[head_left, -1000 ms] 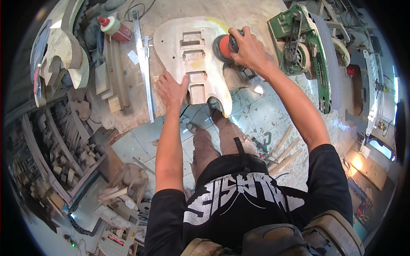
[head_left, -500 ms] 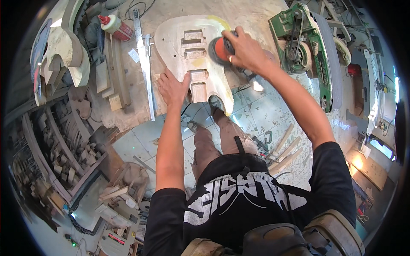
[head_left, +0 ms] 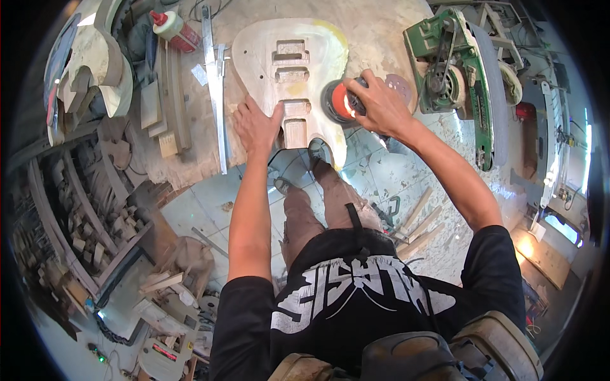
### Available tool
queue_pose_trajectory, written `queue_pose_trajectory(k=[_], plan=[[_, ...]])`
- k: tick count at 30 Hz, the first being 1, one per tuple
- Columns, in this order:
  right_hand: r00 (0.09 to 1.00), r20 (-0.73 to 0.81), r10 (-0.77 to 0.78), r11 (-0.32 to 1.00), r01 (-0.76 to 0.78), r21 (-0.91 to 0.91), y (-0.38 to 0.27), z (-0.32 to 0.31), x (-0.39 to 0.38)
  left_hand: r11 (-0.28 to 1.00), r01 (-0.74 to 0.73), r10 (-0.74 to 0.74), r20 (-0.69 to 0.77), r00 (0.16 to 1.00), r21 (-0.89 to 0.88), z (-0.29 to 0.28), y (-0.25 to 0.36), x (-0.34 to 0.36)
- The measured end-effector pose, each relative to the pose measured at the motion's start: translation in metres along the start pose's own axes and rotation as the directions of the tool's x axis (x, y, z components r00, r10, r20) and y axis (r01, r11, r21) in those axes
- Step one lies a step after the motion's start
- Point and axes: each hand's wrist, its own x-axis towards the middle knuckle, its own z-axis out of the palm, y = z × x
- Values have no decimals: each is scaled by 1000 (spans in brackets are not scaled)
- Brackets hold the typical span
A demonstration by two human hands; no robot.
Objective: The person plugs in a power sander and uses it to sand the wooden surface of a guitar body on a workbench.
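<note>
Guitar body — lengthwise fore-aft, horns personward.

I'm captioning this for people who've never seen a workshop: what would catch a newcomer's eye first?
Probably the pale guitar-shaped wooden body in the upper middle, lying on the bench with pockets cut into it and the left hand at its left edge. At its right edge, the right hand grips an orange and black sander. Farther right stands a green machine with a grey belt.

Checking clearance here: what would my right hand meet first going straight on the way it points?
Past the held sander, your right hand would likely meet the guitar body, though depth is unclear.
</note>
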Motion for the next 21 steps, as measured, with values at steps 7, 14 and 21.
queue_pose_trajectory(k=[7,14,21], plan=[[999,-32,-20,996,17,-83,18,-10,8,1000,15,-15,19,1000,-3,-2,4,1],[998,6,-59,998,59,21,-22,-5,16,1000,19,-19,8,1000,-10,0,0,0],[995,-57,83,996,-85,-40,29,-19,34,999,18,-17,20,1000,-29,-3,2,-1]])
